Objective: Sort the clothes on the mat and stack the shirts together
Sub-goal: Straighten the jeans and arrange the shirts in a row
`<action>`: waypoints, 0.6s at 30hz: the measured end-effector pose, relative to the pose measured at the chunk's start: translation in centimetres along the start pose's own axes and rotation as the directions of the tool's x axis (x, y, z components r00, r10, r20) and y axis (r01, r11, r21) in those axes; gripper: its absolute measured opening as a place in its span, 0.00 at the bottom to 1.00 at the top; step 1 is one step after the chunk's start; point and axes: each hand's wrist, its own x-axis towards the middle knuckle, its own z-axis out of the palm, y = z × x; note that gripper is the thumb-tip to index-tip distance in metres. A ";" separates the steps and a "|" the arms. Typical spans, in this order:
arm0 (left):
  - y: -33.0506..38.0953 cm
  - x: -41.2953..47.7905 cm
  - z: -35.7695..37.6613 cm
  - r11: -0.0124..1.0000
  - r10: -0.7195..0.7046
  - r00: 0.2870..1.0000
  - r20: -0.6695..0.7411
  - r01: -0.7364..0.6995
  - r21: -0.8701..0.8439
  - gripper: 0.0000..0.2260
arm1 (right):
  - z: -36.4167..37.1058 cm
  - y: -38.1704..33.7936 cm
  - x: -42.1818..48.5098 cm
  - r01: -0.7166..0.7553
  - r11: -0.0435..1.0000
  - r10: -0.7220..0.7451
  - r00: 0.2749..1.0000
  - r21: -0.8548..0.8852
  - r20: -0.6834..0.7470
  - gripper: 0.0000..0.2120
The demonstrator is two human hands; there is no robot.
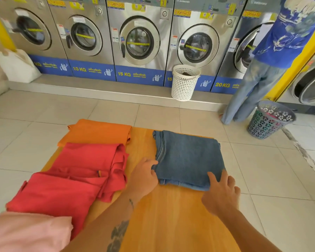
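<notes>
An orange wood-look mat (pixel 171 215) lies on the tiled floor. Folded blue jeans (pixel 187 157) rest on its right half. My left hand (pixel 144 177) grips the jeans' near-left edge, fingers curled around the fold. My right hand (pixel 220 191) lies on the near-right corner, fingers spread, thumb on top of the denim. Along the mat's left side lie a folded orange shirt (pixel 96 132) at the far end, a red shirt (pixel 91 159) in front of it, and a second red garment (pixel 58 193) nearest me. A pink cloth (pixel 29 231) fills the bottom-left corner.
A row of steel washing machines (pixel 138 40) lines the far wall on a raised step. A white basket (pixel 185 82) stands on the step, a grey basket (pixel 269 120) on the floor at right beside a standing person (pixel 273 60). A white bag (pixel 16 65) leans at left.
</notes>
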 end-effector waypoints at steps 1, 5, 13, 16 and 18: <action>0.2 -1.1 -1.0 0.999 -0.011 0.999 -0.038 0.010 -0.030 0.19 | -0.3 0.1 -1.0 0.021 0.999 -0.022 1.000 0.035 0.022 0.33; 1.4 -6.8 -4.7 0.981 -0.098 0.970 -0.222 0.056 -0.186 0.16 | -1.4 0.6 -3.7 0.195 0.910 -0.243 0.966 0.366 0.091 0.33; 1.3 -17.6 -9.2 0.955 -0.223 0.904 -0.364 0.126 -0.270 0.19 | -3.9 -2.5 -7.6 0.262 0.630 -0.443 0.895 0.731 0.060 0.24; 0.3 -19.5 -10.7 0.952 -0.247 0.890 -0.384 0.147 -0.270 0.17 | -4.2 -4.2 -9.0 0.238 0.600 -0.466 0.880 0.764 0.091 0.21; -0.5 -20.0 -12.1 0.954 -0.253 0.883 -0.397 0.158 -0.257 0.16 | -4.3 -5.2 -9.8 0.240 0.576 -0.487 0.869 0.781 0.092 0.19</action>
